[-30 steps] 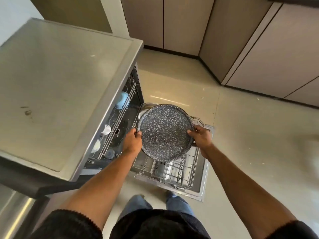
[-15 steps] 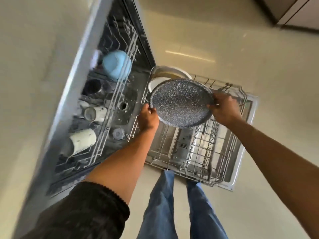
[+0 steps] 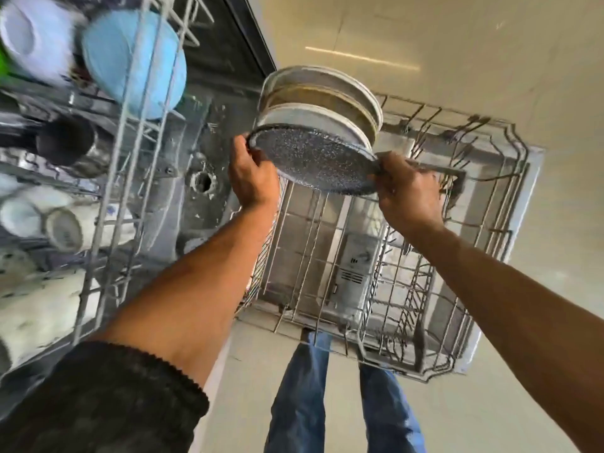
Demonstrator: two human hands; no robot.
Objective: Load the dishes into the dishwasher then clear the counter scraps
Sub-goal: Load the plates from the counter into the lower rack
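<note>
Floor: pale tile under the pulled-out lower rack (image 3: 425, 289)
Done: two plates (image 3: 327, 103) racked
Now: left hand (image 3: 253, 178) and right hand (image 3: 407, 194) grip the speckled plate's (image 3: 313, 161) edges, above the slots
Left: seating it, counter scraps

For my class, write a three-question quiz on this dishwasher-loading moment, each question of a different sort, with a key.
1. True or false: the speckled plate is gripped at its rim by both hands, the left hand and the right hand.
2. Multiple choice: where do the white plates stand?
A. In the lower rack, at its far end, behind the speckled plate
B. On the floor
C. In the upper rack
3. Fill in: the bowl in the upper rack nearest the plates is light ____.

Key: 1 true; 2 A; 3 blue.
</note>
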